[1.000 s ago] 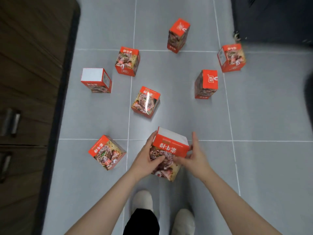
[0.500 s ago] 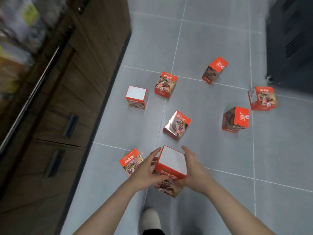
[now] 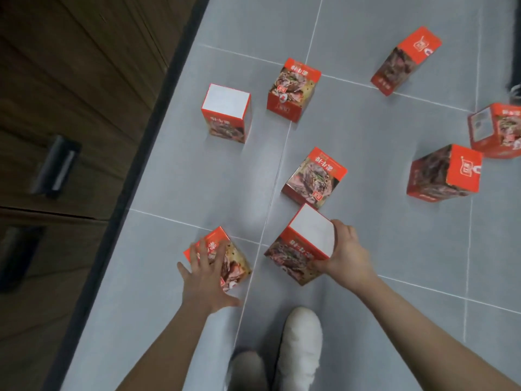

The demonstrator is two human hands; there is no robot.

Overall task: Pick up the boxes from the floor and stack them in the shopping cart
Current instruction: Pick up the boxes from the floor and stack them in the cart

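Down near the feet, the right hand grips a red box with a white face at its right edge, thumb on the printed front and fingers curled over the far side. Whether the box is lifted off the grey tiled floor I cannot tell. To its left, the left hand lies fingers spread wide on top of a second red box. Six more red boxes stand scattered on the floor beyond, well apart. A dark wooden cabinet runs along the left.
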